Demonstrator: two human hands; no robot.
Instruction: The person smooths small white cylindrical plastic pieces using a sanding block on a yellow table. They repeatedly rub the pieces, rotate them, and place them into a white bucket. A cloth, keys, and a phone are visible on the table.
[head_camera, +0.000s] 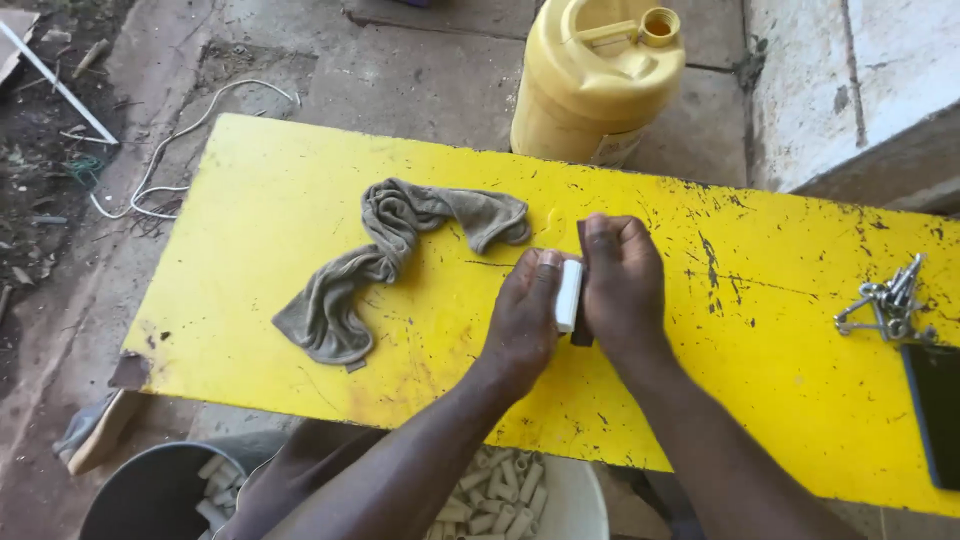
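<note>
My left hand and my right hand meet over the middle of a scratched yellow board. Between them they hold a short white tube-like piece, upright on the board. The left thumb presses its top end. A dark flat thing shows under my right palm, against the white piece; what it is I cannot tell. A crumpled grey-green rag lies on the board just left of my hands.
A yellow jerrycan stands behind the board. A bunch of metal keys or hooks and a dark flat device lie at the right end. Below, a white bucket and a dark bucket hold several white tube pieces. A white cord lies at left.
</note>
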